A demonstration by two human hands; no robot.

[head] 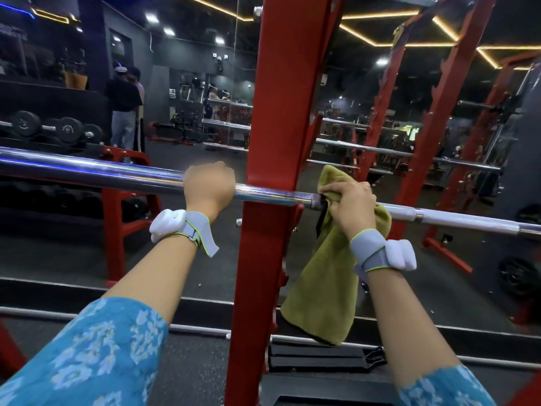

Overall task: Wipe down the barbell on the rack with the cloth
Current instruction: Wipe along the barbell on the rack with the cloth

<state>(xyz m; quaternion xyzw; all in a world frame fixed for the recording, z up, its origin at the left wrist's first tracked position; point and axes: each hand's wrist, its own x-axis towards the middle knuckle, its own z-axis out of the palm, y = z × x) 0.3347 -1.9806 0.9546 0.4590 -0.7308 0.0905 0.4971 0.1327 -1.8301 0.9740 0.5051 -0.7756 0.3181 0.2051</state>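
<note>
A chrome barbell runs across the view from the left edge down to the right, resting on the red rack upright. My left hand grips the thick sleeve just left of the upright. My right hand holds an olive-green cloth wrapped over the bar right of the upright, near the collar. Most of the cloth hangs down below the bar. The thinner shaft continues to the right, bare.
A mirror wall behind the rack reflects more red racks and bars. Dumbbells sit on a rack at far left, with people standing beyond. A black pad lies on the floor by the upright's base.
</note>
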